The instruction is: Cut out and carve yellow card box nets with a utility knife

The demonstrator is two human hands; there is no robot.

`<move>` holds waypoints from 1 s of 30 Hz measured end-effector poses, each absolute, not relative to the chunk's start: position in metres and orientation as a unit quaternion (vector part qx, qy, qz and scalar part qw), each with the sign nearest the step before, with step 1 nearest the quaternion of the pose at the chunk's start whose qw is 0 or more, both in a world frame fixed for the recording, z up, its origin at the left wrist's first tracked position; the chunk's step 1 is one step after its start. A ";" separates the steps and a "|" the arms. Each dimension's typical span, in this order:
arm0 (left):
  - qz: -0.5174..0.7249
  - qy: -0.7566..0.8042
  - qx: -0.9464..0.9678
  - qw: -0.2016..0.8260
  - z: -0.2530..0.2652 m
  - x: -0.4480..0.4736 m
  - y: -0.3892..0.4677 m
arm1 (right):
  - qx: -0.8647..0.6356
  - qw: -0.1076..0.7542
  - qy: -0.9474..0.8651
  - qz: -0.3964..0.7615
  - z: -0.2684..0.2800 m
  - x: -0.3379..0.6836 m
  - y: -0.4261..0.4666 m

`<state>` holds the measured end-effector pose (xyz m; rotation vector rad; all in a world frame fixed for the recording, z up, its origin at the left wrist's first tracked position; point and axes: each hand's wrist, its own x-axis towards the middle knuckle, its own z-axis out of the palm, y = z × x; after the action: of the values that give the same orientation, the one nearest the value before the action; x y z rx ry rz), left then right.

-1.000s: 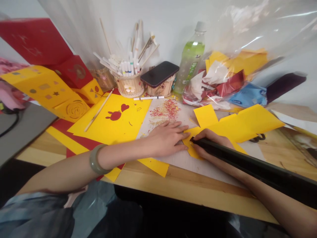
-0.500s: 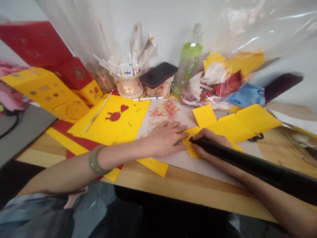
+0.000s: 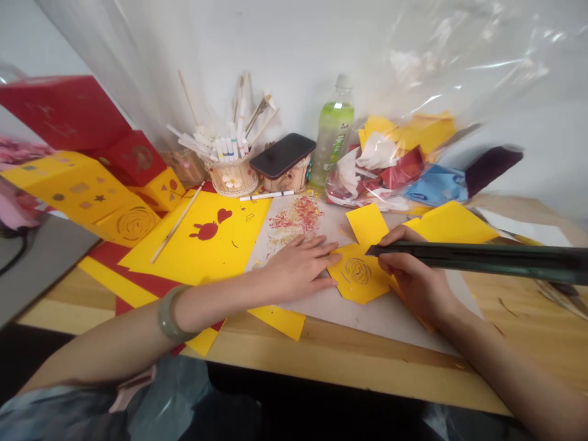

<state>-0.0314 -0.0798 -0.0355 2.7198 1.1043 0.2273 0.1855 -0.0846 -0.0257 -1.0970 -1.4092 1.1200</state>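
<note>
My left hand [image 3: 301, 264] lies flat with its fingers spread, fingertips at the left edge of a yellow paper cutout [image 3: 362, 291]. A spiral of curved slits or lines shows on this part of the paper. In my right hand [image 3: 416, 275] is a long, dark pen-like tool [image 3: 482, 258], pinched near its tip and pointing left. That tip hovers above or touches the upper right of the spiral part; I cannot tell which, and no blade can be made out. Behind the tool, more of the yellow paper extends right, partly hidden by my right hand.
Red and yellow bits are scattered on the grey work sheet [image 3: 321, 306]. At the back stand a pen basket [image 3: 233, 177], a phone [image 3: 283, 154] on another basket, a green bottle [image 3: 337, 131] and a plastic bag of scraps [image 3: 390, 165]. Decorated paper boxes [image 3: 82, 196] rise at left.
My right hand has moved right and turned, swinging the tool to nearly level and uncovering the spiral. My left hand stays on the paper's edge. The view has shifted slightly.
</note>
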 end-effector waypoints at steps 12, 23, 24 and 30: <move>0.088 0.420 0.889 0.159 -0.030 -0.025 -0.085 | -0.470 0.511 -0.603 0.392 -0.016 0.187 -0.086; 0.194 0.373 0.866 0.270 -0.032 -0.016 -0.084 | -0.477 0.514 -0.616 0.359 -0.005 0.192 -0.088; 0.218 0.373 0.856 0.284 -0.034 -0.016 -0.084 | -0.473 0.517 -0.614 0.363 -0.004 0.193 -0.087; 0.327 0.372 0.803 0.331 -0.039 -0.018 -0.080 | -0.470 0.523 -0.619 0.350 0.000 0.193 -0.082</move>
<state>-0.0176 -0.0799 -0.0387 2.0997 0.9738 0.8539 0.1931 -0.0824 -0.0004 -1.1245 -1.4820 0.8368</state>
